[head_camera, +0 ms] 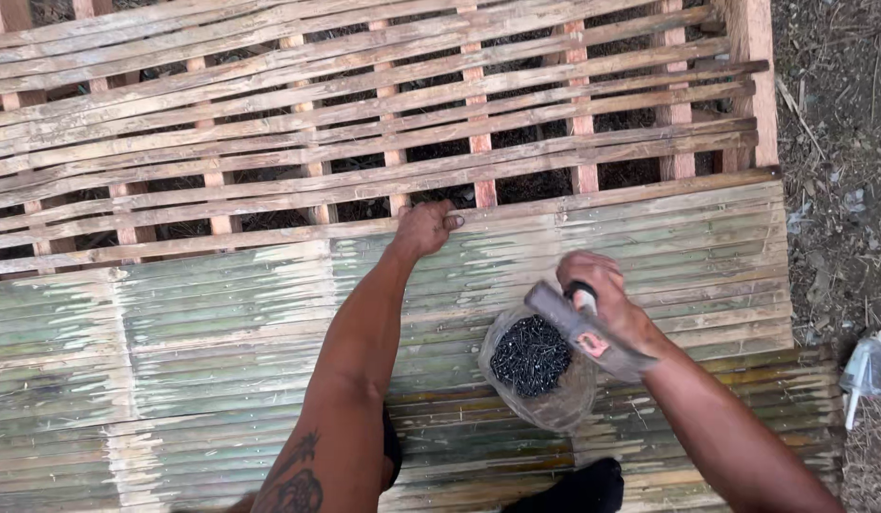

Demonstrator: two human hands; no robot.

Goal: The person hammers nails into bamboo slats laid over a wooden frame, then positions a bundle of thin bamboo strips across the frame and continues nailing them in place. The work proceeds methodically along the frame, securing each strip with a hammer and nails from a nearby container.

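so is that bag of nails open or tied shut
Open: the clear plastic bag gapes at its mouth, and the dark nails lie exposed inside, beside the right hand.

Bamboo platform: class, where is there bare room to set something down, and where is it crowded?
Free: the green bamboo slats left of the left forearm, and the strip right of the right hand. Crowded: around the bag of nails and hammer. The left hand presses the slat edge.
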